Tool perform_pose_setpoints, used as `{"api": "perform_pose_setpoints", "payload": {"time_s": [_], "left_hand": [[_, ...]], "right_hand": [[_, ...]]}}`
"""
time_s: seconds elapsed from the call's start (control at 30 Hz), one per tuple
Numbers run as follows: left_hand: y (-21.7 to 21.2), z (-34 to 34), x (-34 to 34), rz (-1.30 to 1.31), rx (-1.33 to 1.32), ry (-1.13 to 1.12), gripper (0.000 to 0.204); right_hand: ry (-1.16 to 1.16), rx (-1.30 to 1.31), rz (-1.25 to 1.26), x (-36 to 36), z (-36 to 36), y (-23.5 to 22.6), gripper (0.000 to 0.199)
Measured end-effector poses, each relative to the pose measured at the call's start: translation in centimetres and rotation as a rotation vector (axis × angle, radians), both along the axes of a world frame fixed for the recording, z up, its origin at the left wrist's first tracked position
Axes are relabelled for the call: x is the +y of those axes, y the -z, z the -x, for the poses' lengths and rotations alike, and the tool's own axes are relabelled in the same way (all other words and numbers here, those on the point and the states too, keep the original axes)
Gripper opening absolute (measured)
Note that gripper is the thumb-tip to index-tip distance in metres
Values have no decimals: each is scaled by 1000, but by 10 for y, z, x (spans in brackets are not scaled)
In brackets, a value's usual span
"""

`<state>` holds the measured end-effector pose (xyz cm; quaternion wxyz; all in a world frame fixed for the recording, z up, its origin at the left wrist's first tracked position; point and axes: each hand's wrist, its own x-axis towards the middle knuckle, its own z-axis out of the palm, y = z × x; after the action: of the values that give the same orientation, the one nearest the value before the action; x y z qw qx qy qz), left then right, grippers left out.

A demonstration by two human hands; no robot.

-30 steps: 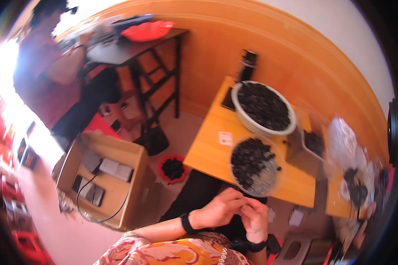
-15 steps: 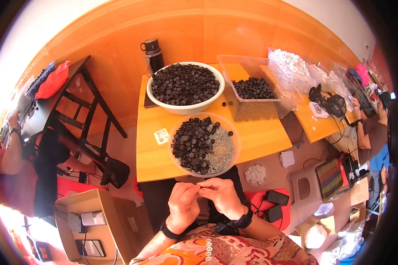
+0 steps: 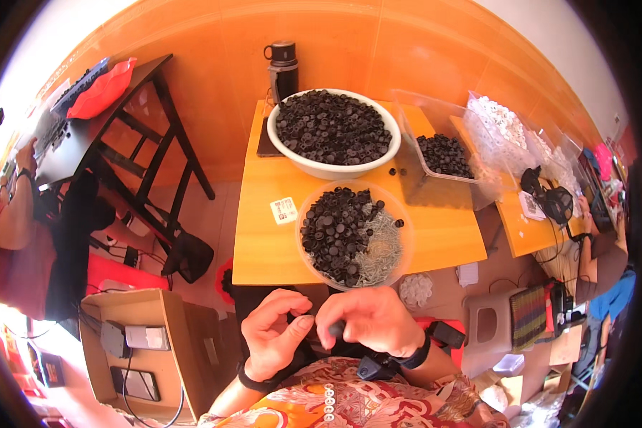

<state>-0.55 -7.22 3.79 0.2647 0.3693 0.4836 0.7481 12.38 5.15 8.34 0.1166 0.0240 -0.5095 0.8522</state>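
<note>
My right hand (image 3: 372,319) is closed on a small round black cap (image 3: 337,328), held at its fingertips. To its left is my left hand (image 3: 274,334), its fingers curled and the thumb apart from them; I see nothing clear between them. Both hands are above my lap, just before the table's front edge. Beyond them stands a round translucent tub (image 3: 409,246). Black caps (image 3: 333,232) fill its left side, and thin silvery metal pins (image 3: 379,255) lie heaped on its right.
Behind the tub stands a large white basin (image 3: 335,170) heaped with black parts. A clear plastic bin (image 3: 435,175) with more is right of it. A dark flask (image 3: 284,71) stands at the back. A cardboard box (image 3: 171,357) sits lower left. People work on both sides.
My hands, fingertips together before, have moved apart. The black cap now shows in my right hand. The whole view has shifted, so the table sits further right.
</note>
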Motion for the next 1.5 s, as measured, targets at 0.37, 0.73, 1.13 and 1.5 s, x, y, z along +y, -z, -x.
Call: {"api": "perform_pose_setpoints", "payload": {"time_s": [0.37,0.73,1.13,1.5], "left_hand": [[-19,-17,15,32,246,145,19],[-30,-30,29,-26,352,204,19],[-29,-29,20,-16,343,160,17],[-27,-27,20,-32,358,161,17]], "right_hand": [[-147,806,61,-37,6,-60,18],[13,939,214,-47,-17,-50,16],[58,1015,151,-47,-12,-46,16],[121,1020,172,-47,-8,-50,17]]}}
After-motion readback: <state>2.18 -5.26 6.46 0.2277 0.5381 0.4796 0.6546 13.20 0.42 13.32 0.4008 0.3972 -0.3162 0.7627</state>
